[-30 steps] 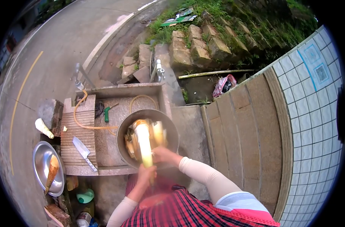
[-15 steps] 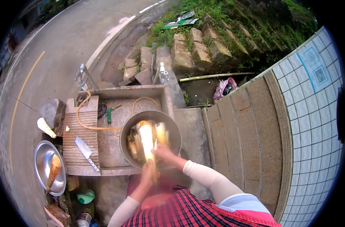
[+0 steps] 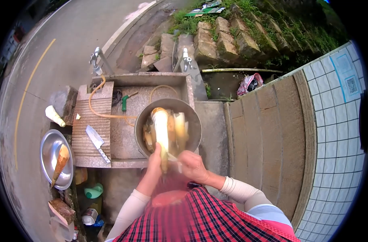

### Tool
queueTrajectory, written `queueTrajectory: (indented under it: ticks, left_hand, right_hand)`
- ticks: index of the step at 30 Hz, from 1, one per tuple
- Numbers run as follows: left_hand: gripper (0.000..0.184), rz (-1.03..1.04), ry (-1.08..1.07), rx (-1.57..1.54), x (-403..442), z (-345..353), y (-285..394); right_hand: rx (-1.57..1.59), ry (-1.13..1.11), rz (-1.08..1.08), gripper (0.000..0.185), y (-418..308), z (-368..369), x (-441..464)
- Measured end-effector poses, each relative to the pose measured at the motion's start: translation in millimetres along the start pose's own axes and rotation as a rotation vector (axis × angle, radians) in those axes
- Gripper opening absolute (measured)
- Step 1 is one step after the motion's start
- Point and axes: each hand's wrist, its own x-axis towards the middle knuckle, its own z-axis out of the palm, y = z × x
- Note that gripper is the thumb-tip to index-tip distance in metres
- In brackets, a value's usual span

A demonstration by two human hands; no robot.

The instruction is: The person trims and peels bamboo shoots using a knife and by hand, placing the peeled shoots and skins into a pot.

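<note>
My left hand (image 3: 153,163) is closed around the lower part of a long, pale bamboo shoot (image 3: 161,128). Its thick end, brownish at the top, leans over a deep metal pot (image 3: 197,125), while the narrow tip points toward my body. On the other side of the tip, my right hand (image 3: 194,164) is closed in a fist. A thin, whitish piece (image 3: 174,158) shows between that fist and the shoot; whether it is a peel strip or a blade I cannot tell. Several more bamboo shoots (image 3: 180,125) sit inside the pot.
The pot stands at a stone sink (image 3: 127,162). A cleaver (image 3: 96,139) lies on its ribbed board (image 3: 85,151), with an orange hose (image 3: 93,105) across it. At left, a steel basin (image 3: 44,153) holds an unpeeled shoot (image 3: 62,159); a peeled shoot (image 3: 54,115) lies beyond. A tiled wall (image 3: 333,141) borders the right.
My right hand has moved from the shoot's middle down toward its tip, outward to the right and nearer my body. My left hand keeps its grip. The whole view has shifted slightly.
</note>
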Motion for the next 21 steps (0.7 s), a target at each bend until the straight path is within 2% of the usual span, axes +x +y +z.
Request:
queueTrajectory:
  ticks: [2,3,6,8,9,11,14,16,19,21]
  left_hand:
    - [0.058,-0.047,-0.120,-0.003,3,-10,3]
    - [0.057,-0.056,-0.097,0.036,-1,-11,4]
    - [0.054,-0.081,-0.103,0.085,11,-19,11]
    - [0.053,-0.106,-0.122,0.097,21,-38,12]
    - [0.053,-0.105,-0.133,0.097,21,-39,13]
    - [0.053,-0.116,-0.160,0.070,17,-44,11]
    - [0.052,-0.149,-0.230,-0.039,23,-39,8]
    - [0.051,-0.210,-0.270,-0.094,24,-46,8]
    - [0.035,-0.246,-0.326,-0.186,4,-41,16]
    - [0.023,-0.264,-0.353,-0.256,-14,-31,22]
  right_hand:
    - [0.026,-0.001,0.066,0.011,-5,-2,-3]
    - [0.028,-0.013,0.101,0.011,-10,-4,-3]
    - [0.043,-0.007,-0.073,0.015,-25,-13,2]
    - [0.020,0.095,-0.250,0.020,-55,-35,16]
    - [-0.072,0.186,-0.251,0.023,-55,-45,21]
    - [-0.230,0.136,-0.026,0.017,-24,-50,34]
    - [-0.391,-0.078,0.207,0.023,93,-4,22]
    - [-0.475,-0.403,0.382,0.029,139,32,8]
    - [0.361,-0.301,1.026,0.039,127,45,31]
    - [0.788,-0.262,1.182,0.041,122,56,34]
